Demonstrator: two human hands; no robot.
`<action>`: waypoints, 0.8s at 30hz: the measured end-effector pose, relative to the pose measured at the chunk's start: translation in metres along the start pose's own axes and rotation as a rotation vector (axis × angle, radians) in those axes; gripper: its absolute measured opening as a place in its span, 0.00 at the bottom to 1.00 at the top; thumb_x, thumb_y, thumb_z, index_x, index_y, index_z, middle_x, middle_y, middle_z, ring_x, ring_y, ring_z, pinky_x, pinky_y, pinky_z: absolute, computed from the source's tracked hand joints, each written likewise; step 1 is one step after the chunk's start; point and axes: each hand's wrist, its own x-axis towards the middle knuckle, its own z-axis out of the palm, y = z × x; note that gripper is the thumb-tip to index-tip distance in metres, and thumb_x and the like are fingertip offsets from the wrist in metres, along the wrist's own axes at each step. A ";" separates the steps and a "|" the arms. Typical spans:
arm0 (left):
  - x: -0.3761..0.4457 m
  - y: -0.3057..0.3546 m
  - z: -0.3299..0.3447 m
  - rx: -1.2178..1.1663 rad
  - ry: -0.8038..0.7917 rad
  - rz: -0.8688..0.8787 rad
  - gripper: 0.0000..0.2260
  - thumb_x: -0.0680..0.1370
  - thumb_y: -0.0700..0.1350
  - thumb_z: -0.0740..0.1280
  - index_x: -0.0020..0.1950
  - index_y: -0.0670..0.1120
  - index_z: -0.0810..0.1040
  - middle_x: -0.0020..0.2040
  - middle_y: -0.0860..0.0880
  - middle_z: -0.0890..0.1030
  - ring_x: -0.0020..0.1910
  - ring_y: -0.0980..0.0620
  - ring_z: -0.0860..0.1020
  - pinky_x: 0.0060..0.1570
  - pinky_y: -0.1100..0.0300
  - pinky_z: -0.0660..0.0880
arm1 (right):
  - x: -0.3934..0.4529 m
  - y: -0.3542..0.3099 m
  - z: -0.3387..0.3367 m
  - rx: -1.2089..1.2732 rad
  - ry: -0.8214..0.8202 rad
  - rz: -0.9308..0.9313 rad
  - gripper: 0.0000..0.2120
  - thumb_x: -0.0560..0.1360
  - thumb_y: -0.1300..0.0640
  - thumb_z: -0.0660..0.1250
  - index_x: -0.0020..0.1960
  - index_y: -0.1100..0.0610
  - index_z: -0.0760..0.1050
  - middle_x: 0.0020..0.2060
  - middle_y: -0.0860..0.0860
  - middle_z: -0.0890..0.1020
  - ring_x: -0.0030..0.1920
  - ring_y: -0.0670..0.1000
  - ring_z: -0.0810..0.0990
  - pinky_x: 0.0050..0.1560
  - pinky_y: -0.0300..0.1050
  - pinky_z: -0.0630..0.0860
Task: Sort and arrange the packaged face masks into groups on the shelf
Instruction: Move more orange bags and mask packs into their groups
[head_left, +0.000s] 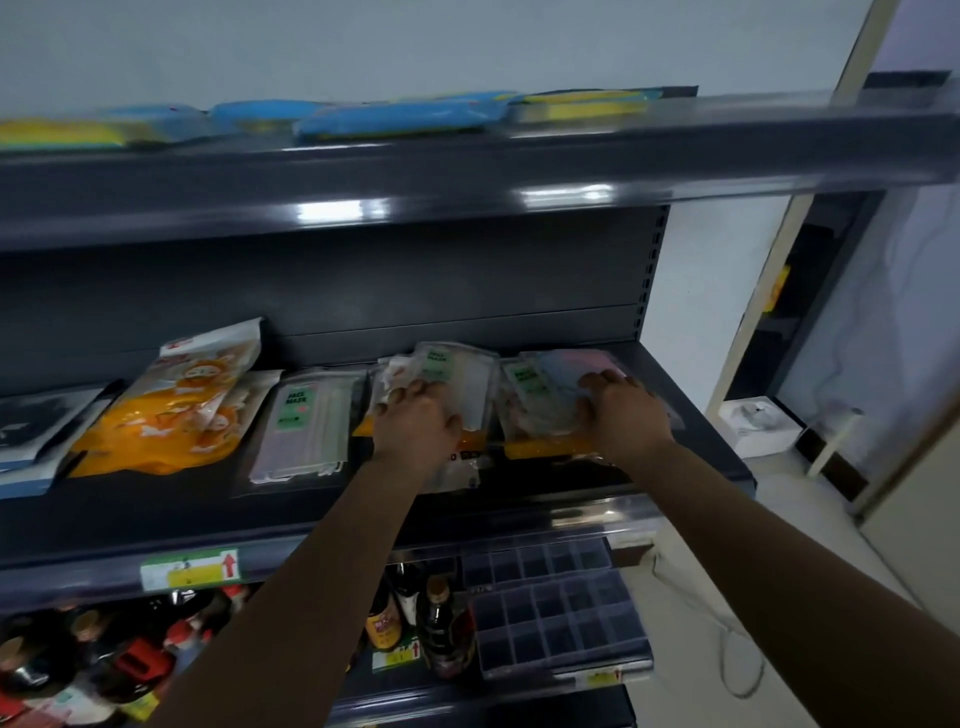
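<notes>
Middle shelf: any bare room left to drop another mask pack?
Bare strip along the middle shelf front edge, widest ahead of the purple mask pack and orange packs. Another patch behind the purple pack, against the back panel. Crowded on the right, where the left hand and right hand rest on overlapping clear packs.

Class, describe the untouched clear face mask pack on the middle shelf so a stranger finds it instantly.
Start at the middle shelf. Between the orange packs and the left hand lies the clear mask pack. Unlike the other clear packs, no hand touches it.
</notes>
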 end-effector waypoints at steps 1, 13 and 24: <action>0.005 0.000 0.002 -0.006 -0.010 -0.015 0.21 0.79 0.51 0.59 0.71 0.46 0.66 0.72 0.44 0.67 0.71 0.41 0.63 0.67 0.48 0.62 | 0.004 0.007 0.001 0.014 -0.005 0.017 0.18 0.81 0.53 0.53 0.68 0.55 0.67 0.65 0.56 0.73 0.64 0.59 0.70 0.62 0.51 0.67; 0.062 -0.016 0.018 -0.092 -0.046 -0.217 0.31 0.74 0.60 0.62 0.71 0.44 0.64 0.71 0.42 0.68 0.71 0.39 0.63 0.68 0.46 0.62 | 0.060 0.054 0.020 0.355 -0.122 0.240 0.41 0.58 0.32 0.65 0.66 0.53 0.70 0.57 0.55 0.78 0.54 0.59 0.79 0.56 0.57 0.77; 0.053 -0.015 0.018 -0.312 0.147 -0.284 0.31 0.69 0.53 0.73 0.68 0.43 0.66 0.64 0.41 0.74 0.64 0.39 0.72 0.58 0.49 0.71 | 0.078 0.072 0.016 0.590 0.011 0.270 0.37 0.59 0.51 0.78 0.63 0.60 0.68 0.56 0.59 0.78 0.54 0.60 0.78 0.52 0.55 0.78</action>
